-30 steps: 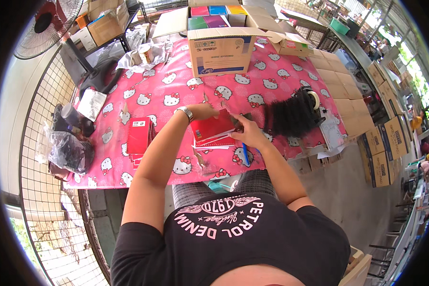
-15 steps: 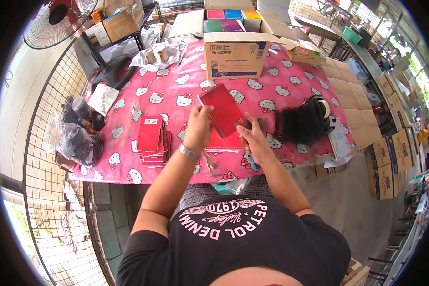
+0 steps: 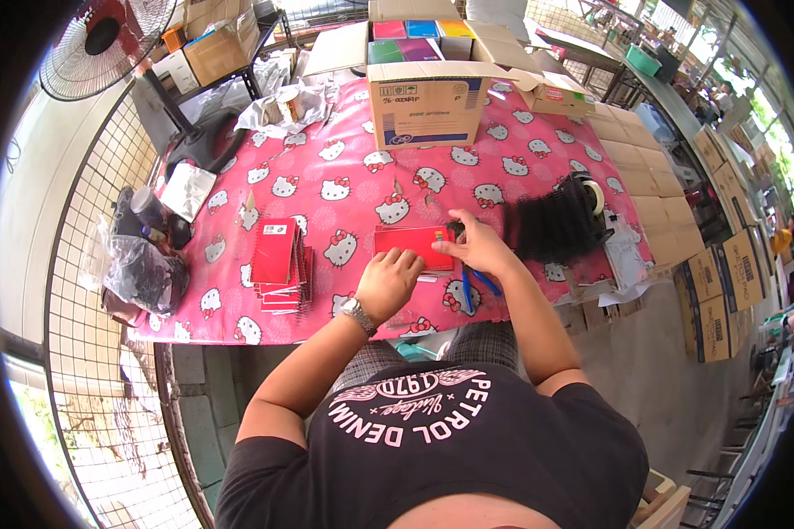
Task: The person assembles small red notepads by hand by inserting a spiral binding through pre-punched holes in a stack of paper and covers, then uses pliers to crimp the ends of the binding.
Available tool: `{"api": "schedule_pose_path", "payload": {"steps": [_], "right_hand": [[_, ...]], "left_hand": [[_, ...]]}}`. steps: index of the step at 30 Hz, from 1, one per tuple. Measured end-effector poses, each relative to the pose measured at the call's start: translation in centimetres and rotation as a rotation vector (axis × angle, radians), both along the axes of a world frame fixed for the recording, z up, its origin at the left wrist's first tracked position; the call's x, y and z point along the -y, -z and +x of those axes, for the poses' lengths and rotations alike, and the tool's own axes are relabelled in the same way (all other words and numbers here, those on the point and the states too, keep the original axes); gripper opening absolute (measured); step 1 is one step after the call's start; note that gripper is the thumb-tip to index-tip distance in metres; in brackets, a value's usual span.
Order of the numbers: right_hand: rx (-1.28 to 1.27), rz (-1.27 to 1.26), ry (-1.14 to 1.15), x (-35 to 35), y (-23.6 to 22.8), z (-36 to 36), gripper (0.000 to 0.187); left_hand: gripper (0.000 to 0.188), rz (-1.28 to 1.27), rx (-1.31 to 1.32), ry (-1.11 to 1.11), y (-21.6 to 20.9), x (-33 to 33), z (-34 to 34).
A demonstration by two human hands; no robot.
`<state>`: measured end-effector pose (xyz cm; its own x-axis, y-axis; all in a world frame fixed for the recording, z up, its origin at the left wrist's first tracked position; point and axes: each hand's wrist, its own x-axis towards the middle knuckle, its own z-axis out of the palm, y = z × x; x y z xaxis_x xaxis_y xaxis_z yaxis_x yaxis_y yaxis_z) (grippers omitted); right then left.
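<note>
A red notebook lies flat in front of me on top of other notebooks, whose page edges show beneath it. My left hand is closed over its lower left side, fingers curled on the cover. At the notebook's right end, my right hand grips it with the thumb on the cover; the index finger is raised, and a small dark thing by the fingertips is too unclear to name. Blue-handled pliers lie just below the right hand. To the left stands a stack of red spiral notebooks.
A bundle of black binding coils lies at the right, beside a tape roll. An open carton holding colourful notebooks stands at the back. A fan and a plastic-wrapped bundle occupy the left side of the pink patterned tablecloth.
The red notebook, held up and tilted half a second ago, has come down flat onto the notebooks below. Both hands have lowered with it, the left now over its near side.
</note>
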<state>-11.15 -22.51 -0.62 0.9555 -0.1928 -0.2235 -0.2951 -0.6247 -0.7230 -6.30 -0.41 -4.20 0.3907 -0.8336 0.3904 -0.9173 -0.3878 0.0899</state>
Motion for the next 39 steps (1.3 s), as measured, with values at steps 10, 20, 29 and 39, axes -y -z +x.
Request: {"api": "schedule_pose_path", "payload": {"steps": [10, 20, 29, 39], "right_hand": [[0.66, 0.098, -0.095, 0.8, 0.5, -1.8, 0.022], [0.779, -0.007, -0.13, 0.2, 0.1, -2.4, 0.024], [0.783, -0.13, -0.023, -2.3, 1.2, -2.0, 0.022], [0.946, -0.331, -0.125, -1.0, 2.9, -1.5, 0.022]], "left_hand": [[0.025, -0.042, -0.048, -0.081, -4.3, 1.1, 3.2], [0.019, -0.139, 0.002, -0.159, -3.7, 2.5, 2.3], [0.017, -0.173, 0.03, -0.164, -3.2, 2.5, 1.6], [0.016, -0.232, 0.028, -0.123, -3.3, 2.5, 1.3]]}}
